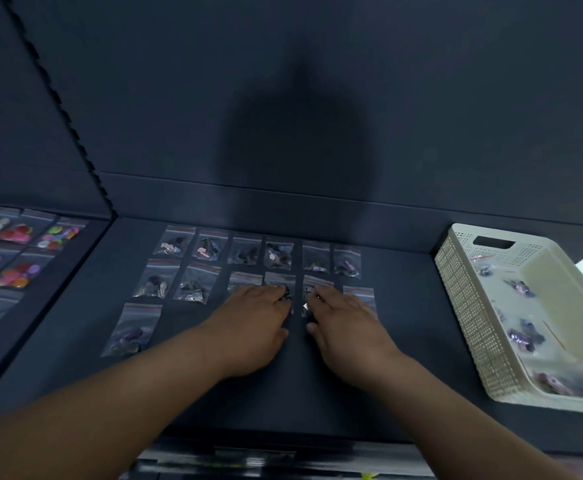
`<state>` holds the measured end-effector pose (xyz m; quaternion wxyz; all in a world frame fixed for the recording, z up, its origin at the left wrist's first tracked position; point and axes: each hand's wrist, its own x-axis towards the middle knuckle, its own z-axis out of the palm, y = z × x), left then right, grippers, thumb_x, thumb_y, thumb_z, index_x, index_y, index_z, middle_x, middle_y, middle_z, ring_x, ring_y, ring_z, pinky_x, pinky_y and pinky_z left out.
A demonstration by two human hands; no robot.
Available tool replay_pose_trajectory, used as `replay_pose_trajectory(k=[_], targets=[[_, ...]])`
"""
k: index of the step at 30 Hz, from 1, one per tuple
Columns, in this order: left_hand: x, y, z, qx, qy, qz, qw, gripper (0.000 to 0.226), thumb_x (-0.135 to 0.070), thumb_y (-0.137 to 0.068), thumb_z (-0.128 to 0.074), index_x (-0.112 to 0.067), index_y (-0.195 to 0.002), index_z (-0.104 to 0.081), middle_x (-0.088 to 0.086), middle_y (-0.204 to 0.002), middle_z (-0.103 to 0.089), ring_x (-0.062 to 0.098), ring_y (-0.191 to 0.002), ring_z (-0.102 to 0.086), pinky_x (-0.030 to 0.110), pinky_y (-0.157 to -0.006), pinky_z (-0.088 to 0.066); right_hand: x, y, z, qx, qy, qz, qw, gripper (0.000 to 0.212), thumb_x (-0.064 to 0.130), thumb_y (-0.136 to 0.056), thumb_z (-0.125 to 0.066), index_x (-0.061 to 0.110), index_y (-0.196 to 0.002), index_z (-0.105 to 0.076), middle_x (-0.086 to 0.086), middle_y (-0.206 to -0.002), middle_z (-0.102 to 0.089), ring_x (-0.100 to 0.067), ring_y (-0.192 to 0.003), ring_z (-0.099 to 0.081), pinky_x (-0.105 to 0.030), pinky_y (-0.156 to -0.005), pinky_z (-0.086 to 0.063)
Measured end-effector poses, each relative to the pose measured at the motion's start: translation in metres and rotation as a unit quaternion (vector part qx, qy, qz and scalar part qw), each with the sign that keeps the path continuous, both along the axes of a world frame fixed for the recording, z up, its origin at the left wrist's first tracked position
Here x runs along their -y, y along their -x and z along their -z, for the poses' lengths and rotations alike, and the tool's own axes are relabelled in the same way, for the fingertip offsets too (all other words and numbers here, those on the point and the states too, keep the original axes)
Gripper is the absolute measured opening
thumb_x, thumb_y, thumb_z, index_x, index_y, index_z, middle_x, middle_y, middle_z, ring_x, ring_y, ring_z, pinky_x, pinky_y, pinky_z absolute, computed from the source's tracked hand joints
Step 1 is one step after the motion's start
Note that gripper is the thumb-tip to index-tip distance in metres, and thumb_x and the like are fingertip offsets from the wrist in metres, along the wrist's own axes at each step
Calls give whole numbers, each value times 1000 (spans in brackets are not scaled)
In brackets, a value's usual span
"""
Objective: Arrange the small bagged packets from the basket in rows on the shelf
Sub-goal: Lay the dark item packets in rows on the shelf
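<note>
The left hand (pixel 252 320) and right hand (pixel 345 323) lie flat, fingers straight, on the shelf (pixel 404 358), each pressing a second-row packet (pixel 312 289), I think to align it with the full back row (pixel 245 252). More packets (pixel 522 287) wait in the basket (pixel 463 289) at the right edge, so the rows are not yet finished.
</note>
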<state>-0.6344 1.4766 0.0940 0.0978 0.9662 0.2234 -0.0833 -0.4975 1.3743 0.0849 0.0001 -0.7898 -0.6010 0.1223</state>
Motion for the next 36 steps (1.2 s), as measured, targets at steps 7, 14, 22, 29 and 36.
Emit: replay_pose_trajectory(k=[7,14,22,29,36], targets=[[3,10,-6,7,-25,-70,997,60,-39,-98,-34,-15,-150,-16,5,-159,-13,20,-145,-12,32,-118,-4,12,-9,-5,-3,-36,58,998,54,37,-99,-33,19,-148,-20,-1,-158,-13,-19,-145,-12,-31,-117,-4],[4,13,-3,-63,-18,-133,989,61,-42,-99,-29,-9,-149,-16,8,-157,-17,23,-144,-16,35,-118,-8,23,-12,4,-7,21,110,994,55,38,-99,-31,13,-148,-20,-5,-157,-17,-24,-142,-20,-33,-117,-14],[-4,14,-2,-56,-2,-143,988,62,-42,-99,-31,-11,-150,-16,6,-158,-13,22,-145,-13,34,-119,-7,8,-19,3,-16,38,110,993,55,37,-100,-28,13,-149,-18,-5,-158,-13,-21,-145,-14,-34,-118,-11],[-4,22,-8,-10,-2,-137,991,63,-41,-99,-31,-12,-151,-11,6,-159,-8,21,-146,-8,34,-118,-4,6,-7,-7,-3,-13,110,994,53,36,-100,-30,17,-148,-19,-4,-158,-14,-23,-144,-15,-35,-118,-11],[-7,19,-38,87,-41,-69,993,57,-42,-97,-37,-17,-147,-27,4,-153,-29,21,-140,-27,34,-114,-19,5,9,-32,33,-103,76,991,50,32,-97,-42,20,-144,-32,-2,-152,-29,-21,-140,-25,-31,-114,-16]])
